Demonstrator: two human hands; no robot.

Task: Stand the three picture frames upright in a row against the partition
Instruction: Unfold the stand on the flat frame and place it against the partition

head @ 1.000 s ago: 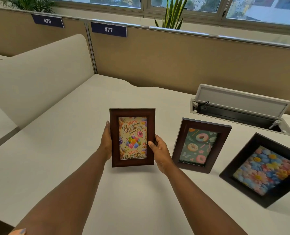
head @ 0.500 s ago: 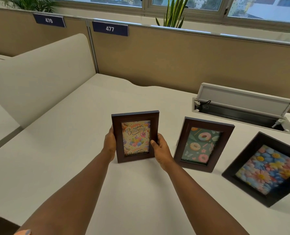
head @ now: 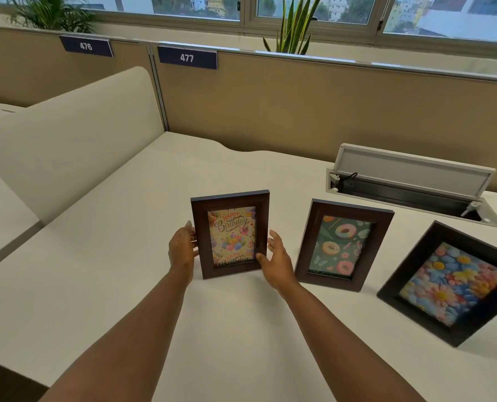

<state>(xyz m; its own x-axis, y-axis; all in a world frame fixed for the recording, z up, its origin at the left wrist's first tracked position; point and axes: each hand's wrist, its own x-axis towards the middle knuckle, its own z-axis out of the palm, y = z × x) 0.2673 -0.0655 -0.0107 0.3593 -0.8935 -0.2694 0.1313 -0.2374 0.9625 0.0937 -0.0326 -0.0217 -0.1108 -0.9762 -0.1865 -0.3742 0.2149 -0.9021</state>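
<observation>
The brown birthday frame (head: 231, 236) stands upright on the white desk (head: 119, 265), well in front of the tan partition (head: 299, 105). My left hand (head: 183, 248) grips its left edge. My right hand (head: 276, 259) is beside its right edge with fingers spread, only the thumb touching the lower corner. To the right, the brown donut frame (head: 343, 246) stands leaning back. Further right, the black flower frame (head: 453, 285) is tilted far back; whether it lies flat I cannot tell.
An open cable box (head: 409, 181) with its lid raised is set into the desk behind the donut frame, in front of the partition. A cream side divider (head: 67, 140) borders the desk on the left. Plants (head: 293, 24) stand behind the partition.
The birthday frame went from held above the desk to standing on it, further from me. My right hand has let go and spread its fingers.
</observation>
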